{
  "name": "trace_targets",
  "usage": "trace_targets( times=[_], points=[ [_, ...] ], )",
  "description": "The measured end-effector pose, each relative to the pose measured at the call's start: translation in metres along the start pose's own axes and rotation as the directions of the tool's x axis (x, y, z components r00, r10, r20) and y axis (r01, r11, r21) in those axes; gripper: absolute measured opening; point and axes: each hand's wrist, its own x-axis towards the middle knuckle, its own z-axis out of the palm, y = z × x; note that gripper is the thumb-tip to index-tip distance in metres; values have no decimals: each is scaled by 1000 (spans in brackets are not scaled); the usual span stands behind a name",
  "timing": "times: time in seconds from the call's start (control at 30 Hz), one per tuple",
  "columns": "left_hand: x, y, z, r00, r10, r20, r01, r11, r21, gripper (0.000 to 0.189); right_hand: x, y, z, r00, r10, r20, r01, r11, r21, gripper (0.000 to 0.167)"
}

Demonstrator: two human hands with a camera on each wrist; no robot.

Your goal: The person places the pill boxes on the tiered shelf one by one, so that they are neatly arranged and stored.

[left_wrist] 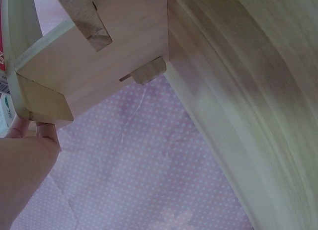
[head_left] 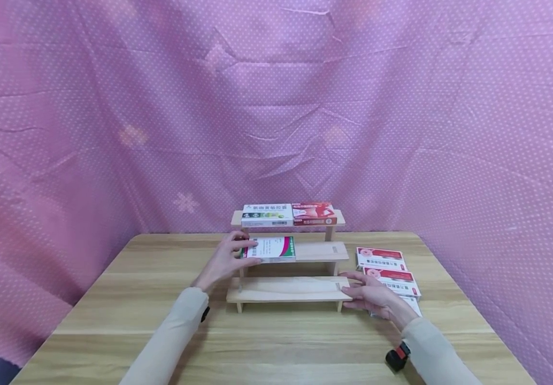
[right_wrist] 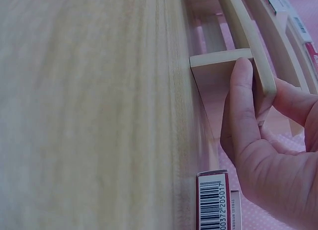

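Note:
A three-step wooden stand point(head_left: 288, 289) sits on the table. My left hand point(head_left: 223, 259) is at the left end of its middle step, thumb at the near edge and fingers over a white medicine box point(head_left: 271, 247) with green and magenta trim. In the left wrist view, fingertips point(left_wrist: 47, 130) meet the end of a step. My right hand point(head_left: 370, 294) grips the right end of the lowest step, the thumb above and a finger point(right_wrist: 242, 86) against the support below, as the right wrist view shows. The lowest step bears no box.
On the top step lie a white-and-green medicine box point(head_left: 267, 214) and a red one point(head_left: 314, 213). Several red-and-white medicine boxes point(head_left: 392, 279) lie to the stand's right, partly behind my right hand. A pink dotted cloth point(head_left: 276, 117) hangs behind the wooden table point(head_left: 281, 347).

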Motion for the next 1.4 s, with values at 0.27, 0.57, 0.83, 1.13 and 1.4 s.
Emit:
trace_targets(
  times=[0.27,0.57,0.83,1.13,1.4],
  points=[
    [1,1,0,999,-31,11,31,999,-38,61,1,0,-1,1000,3,7,-3,1000,17,69],
    [0,1,1,1000,-7,1,7,1000,18,60,3,2,-2,1000,0,15,-1,1000,20,70],
    [0,3,1,1000,13,2,-13,999,31,58,3,2,-2,1000,-2,27,1,1000,26,70],
    [0,3,2,1000,-4,-3,4,1000,20,59,3,1,-2,1000,-5,30,5,1000,21,71],
    [-1,2,2,1000,-25,8,26,999,-46,61,5,5,-2,1000,-21,14,21,1000,19,70]
  ],
)
